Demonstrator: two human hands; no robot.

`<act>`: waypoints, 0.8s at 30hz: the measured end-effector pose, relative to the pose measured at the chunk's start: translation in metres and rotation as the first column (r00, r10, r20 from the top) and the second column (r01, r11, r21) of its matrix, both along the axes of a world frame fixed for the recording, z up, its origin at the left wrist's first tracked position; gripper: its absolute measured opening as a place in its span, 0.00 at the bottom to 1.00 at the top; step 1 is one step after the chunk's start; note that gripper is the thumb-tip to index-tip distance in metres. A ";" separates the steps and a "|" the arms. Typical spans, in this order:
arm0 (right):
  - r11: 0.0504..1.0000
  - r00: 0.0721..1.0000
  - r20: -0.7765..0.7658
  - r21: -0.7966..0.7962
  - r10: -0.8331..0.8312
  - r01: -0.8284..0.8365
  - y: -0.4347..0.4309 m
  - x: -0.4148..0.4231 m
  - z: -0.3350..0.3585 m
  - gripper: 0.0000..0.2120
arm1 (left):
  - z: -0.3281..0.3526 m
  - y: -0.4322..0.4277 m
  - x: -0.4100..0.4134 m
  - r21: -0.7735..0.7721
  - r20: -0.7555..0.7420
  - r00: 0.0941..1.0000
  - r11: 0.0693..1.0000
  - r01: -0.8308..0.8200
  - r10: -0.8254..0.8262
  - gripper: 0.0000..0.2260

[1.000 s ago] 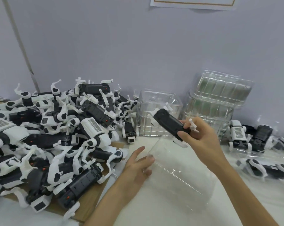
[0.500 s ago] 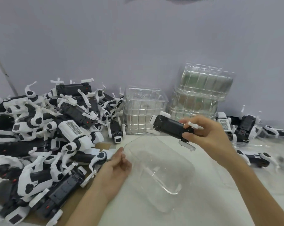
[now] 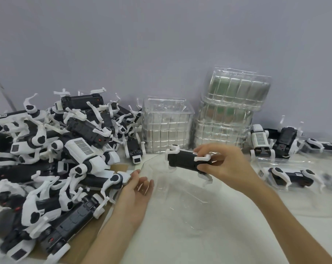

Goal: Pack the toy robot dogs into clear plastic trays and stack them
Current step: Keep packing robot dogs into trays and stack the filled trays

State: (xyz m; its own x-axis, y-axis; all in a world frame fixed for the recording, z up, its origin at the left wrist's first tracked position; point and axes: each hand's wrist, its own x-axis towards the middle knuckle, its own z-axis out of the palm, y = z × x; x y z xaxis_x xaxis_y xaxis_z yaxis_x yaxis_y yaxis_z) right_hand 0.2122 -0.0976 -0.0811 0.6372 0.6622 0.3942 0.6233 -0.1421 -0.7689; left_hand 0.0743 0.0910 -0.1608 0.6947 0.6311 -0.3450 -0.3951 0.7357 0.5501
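Gripping one toy dog [image 3: 182,161]: right hand [image 3: 226,164] fingers [image 3: 203,148] curled; left hand [image 3: 136,195] fingers relaxed at one clear tray [image 3: 180,197].

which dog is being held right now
The black dog gripped in the right hand, held above the clear tray. Every other dog lies in the pile or on the table.

A plain lavender-grey wall [image 3: 161,44] is seen behind, softly and evenly lit. A thin grey strip [image 3: 3,90] is slanted across it at far left. The table [image 3: 180,241] is surfaced in white; brown cardboard [image 3: 89,232] is laid on its left part.
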 end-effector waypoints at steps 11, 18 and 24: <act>0.965 0.994 0.080 -0.258 0.078 -0.055 -0.001 0.001 0.001 0.15 | -0.001 0.000 -0.003 0.012 -0.043 0.998 0.999 0.046 -0.045 0.08; 0.927 0.960 0.258 -0.376 0.110 -0.005 0.004 -0.006 -0.003 0.15 | -0.001 0.000 -0.004 0.004 -0.048 0.998 0.999 0.039 -0.038 0.08; 0.922 0.962 0.253 -0.388 0.103 0.003 0.002 -0.005 -0.002 0.19 | 0.001 -0.002 -0.006 -0.008 -0.033 0.999 0.999 0.039 -0.039 0.09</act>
